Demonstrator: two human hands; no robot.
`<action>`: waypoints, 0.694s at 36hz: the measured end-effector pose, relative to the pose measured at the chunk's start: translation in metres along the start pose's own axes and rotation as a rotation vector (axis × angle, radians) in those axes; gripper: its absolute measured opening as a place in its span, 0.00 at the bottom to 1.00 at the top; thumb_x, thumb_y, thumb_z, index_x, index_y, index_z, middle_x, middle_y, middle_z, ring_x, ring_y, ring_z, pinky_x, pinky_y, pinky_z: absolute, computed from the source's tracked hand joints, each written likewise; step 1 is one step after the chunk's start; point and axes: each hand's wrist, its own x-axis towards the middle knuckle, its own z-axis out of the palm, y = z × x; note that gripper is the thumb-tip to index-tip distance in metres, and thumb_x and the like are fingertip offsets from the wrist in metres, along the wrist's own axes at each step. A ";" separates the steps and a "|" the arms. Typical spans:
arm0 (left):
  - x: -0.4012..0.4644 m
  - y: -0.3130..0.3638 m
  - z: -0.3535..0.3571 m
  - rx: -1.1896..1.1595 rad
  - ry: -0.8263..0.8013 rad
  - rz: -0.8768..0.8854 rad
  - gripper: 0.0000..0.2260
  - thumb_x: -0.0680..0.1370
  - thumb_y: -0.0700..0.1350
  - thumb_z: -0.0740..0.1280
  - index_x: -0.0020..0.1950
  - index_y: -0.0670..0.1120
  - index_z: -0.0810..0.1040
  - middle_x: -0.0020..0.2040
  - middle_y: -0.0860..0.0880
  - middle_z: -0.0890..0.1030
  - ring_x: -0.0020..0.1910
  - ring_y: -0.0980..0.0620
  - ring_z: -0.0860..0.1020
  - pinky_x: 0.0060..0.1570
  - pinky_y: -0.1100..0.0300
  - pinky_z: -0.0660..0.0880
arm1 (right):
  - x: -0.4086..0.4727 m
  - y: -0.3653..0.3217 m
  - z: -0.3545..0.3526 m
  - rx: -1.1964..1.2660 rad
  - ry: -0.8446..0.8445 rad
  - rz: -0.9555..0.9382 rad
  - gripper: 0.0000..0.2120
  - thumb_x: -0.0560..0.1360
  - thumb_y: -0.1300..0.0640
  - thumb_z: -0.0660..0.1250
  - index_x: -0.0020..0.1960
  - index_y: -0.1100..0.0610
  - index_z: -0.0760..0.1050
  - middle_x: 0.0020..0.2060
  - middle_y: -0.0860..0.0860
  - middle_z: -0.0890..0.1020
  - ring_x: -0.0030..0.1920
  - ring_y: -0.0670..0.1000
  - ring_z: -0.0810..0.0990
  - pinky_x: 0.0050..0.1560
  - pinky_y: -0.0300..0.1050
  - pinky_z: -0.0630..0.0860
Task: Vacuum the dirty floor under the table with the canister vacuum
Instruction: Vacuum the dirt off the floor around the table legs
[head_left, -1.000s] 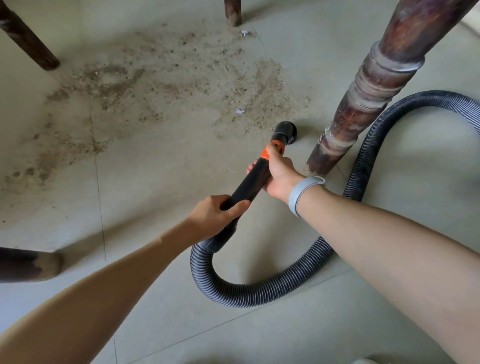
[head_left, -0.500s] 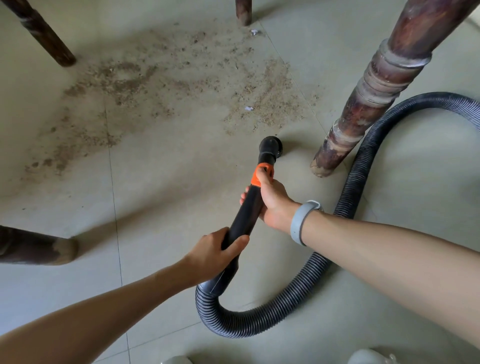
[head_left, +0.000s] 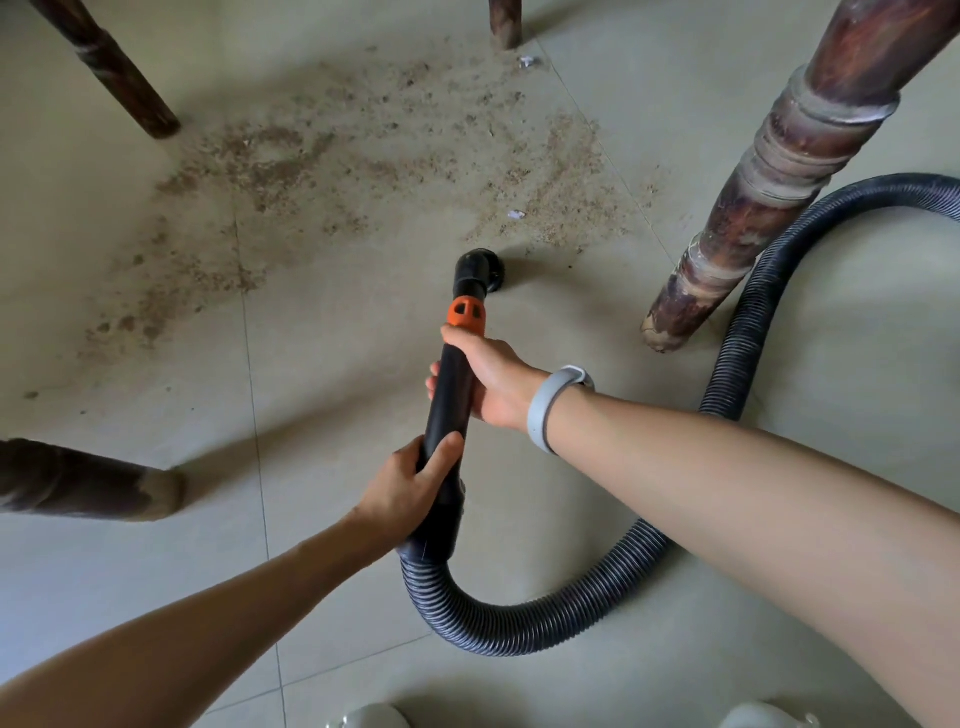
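1. The left hand (head_left: 402, 488) is wrapped round the lower end of the black vacuum wand (head_left: 451, 410), thumb laid across the front of the tube, just above where the ribbed hose (head_left: 524, 626) joins it.
2. The right hand (head_left: 491, 382) grips the same wand higher up, fingers curled behind the tube and thumb tip touching the orange collar (head_left: 466, 312). A grey wristband (head_left: 550, 405) sits on that wrist.
3. The wand runs nearly straight away from the person, its long axis tilted slightly to the right, and its elbow nozzle (head_left: 480, 270) is at the floor with the opening turned right, toward the turned table leg (head_left: 753, 192).
4. The nozzle lies left of that leg, apart from it, at the near edge of the brown dirt patch (head_left: 374, 156) spread over the tiled floor (head_left: 156, 571).
5. A small white scrap (head_left: 516, 214) lies in the dirt just beyond the nozzle.
6. The hose loops from the wand's base toward the person, then curves up behind the turned leg and off to the right.
7. Three other dark legs stand left of the turned one, around the dirt.
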 end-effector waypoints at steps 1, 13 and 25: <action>0.002 0.000 -0.001 -0.044 0.000 -0.014 0.22 0.78 0.60 0.62 0.46 0.40 0.74 0.37 0.43 0.82 0.35 0.44 0.82 0.42 0.49 0.81 | 0.001 -0.002 0.002 0.006 -0.012 0.006 0.10 0.78 0.52 0.65 0.47 0.59 0.70 0.35 0.55 0.77 0.36 0.54 0.79 0.53 0.52 0.77; 0.042 0.024 -0.038 -0.233 0.040 -0.065 0.21 0.81 0.57 0.58 0.49 0.38 0.74 0.34 0.43 0.80 0.32 0.45 0.81 0.32 0.57 0.79 | 0.010 -0.016 0.008 -0.249 0.094 -0.164 0.08 0.81 0.55 0.55 0.54 0.56 0.71 0.42 0.53 0.79 0.42 0.52 0.79 0.49 0.49 0.78; 0.051 0.040 -0.039 -0.196 -0.086 -0.047 0.24 0.81 0.57 0.57 0.48 0.35 0.74 0.35 0.42 0.80 0.32 0.44 0.81 0.32 0.57 0.79 | 0.010 -0.027 -0.023 -0.241 0.160 -0.195 0.13 0.81 0.48 0.56 0.46 0.55 0.71 0.48 0.55 0.81 0.45 0.54 0.79 0.44 0.47 0.77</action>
